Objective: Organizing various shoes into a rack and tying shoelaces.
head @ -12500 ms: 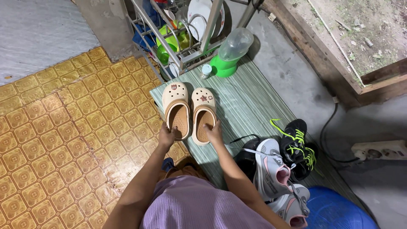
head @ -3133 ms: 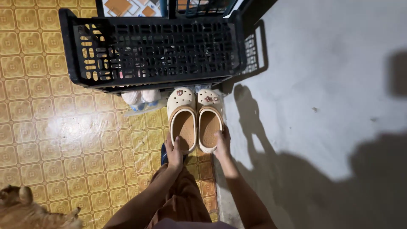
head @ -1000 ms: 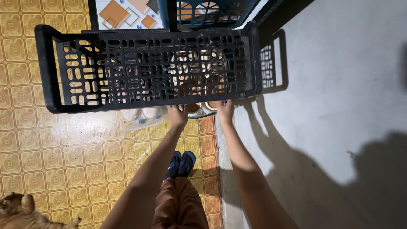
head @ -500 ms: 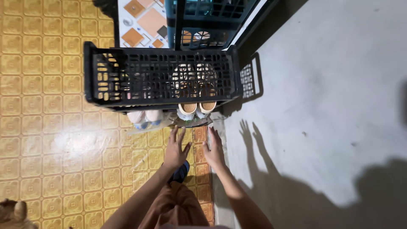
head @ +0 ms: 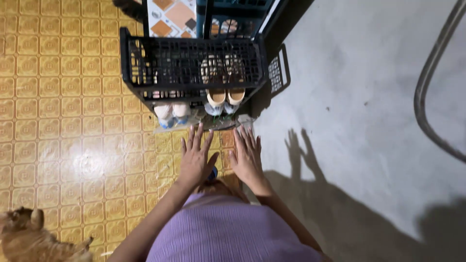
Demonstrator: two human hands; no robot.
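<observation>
A pair of cream clogs point(head: 224, 95) with tan insoles rests on a shelf of the black plastic lattice rack point(head: 189, 65), heels sticking out toward me. My left hand point(head: 195, 157) and my right hand point(head: 246, 155) hover side by side in front of the rack, palms down, fingers spread, holding nothing. Both hands are apart from the clogs.
A pair of white shoes with blue soles point(head: 170, 114) sits on the rack's lower level, left of the clogs. Yellow patterned flooring point(head: 73, 121) lies to the left, grey concrete point(head: 349, 97) to the right. An orange cat point(head: 34, 240) sits at the bottom left. A curved metal bar point(head: 429, 82) crosses the right edge.
The clogs went from the mat into the black rack. Over the last second my hands let go of them and drew back, fingers spreading, and my view pulled away from the rack.
</observation>
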